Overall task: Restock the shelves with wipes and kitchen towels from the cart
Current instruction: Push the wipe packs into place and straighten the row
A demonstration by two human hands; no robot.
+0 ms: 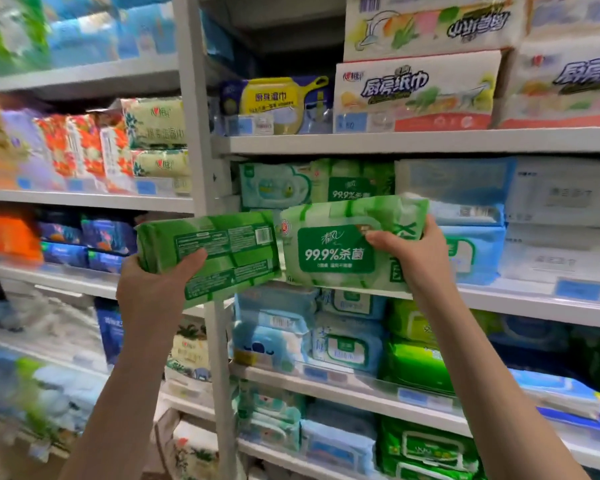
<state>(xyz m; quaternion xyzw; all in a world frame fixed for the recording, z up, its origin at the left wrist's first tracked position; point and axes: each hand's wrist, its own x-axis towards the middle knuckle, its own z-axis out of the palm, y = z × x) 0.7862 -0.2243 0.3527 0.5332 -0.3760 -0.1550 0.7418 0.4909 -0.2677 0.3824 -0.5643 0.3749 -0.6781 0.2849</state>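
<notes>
My left hand (153, 282) grips a green wipes pack (222, 251) held back side out, its barcode and small print facing me, in front of the white shelf upright (201, 168). My right hand (413, 251) holds a second green wipes pack (336, 251) by its right end, label "99.9%" facing me. This pack sits at the front of the middle shelf (534, 303), below another green pack (354, 185) of the same kind. The two held packs almost touch at their inner ends. The cart is out of view.
Kitchen towel packs (416, 91) fill the shelf above, next to a yellow and blue pack (278, 102). Blue and white wipes packs (471, 251) crowd the right of the middle shelf. Lower shelves hold blue and green wipes (416, 362). The left bay carries tissue packs (153, 140).
</notes>
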